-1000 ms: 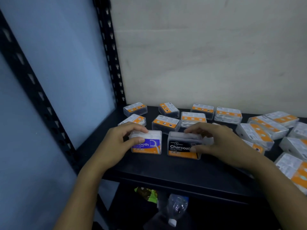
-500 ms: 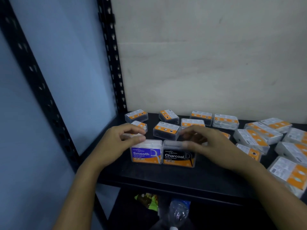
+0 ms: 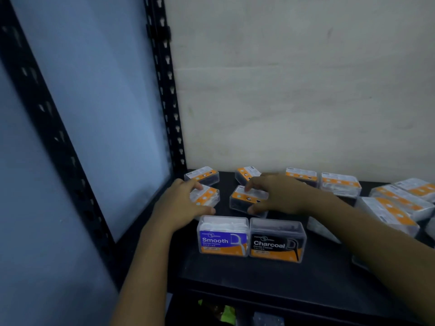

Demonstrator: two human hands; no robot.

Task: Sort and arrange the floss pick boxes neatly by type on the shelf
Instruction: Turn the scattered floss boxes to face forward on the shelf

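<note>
Hands [image 3: 180,205] [image 3: 282,196] curled around two separate boxes [image 3: 208,196] [image 3: 242,199]

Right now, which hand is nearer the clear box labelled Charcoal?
Right. Right hand is just behind the Charcoal box; left hand is behind the purple-labelled Smooth box beside it.

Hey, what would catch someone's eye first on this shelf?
The purple Smooth box and black Charcoal box stand upright, side by side, at the front of the shelf. Just behind them, the left hand grips a pale flat box and the right hand a dark flat box.
</note>
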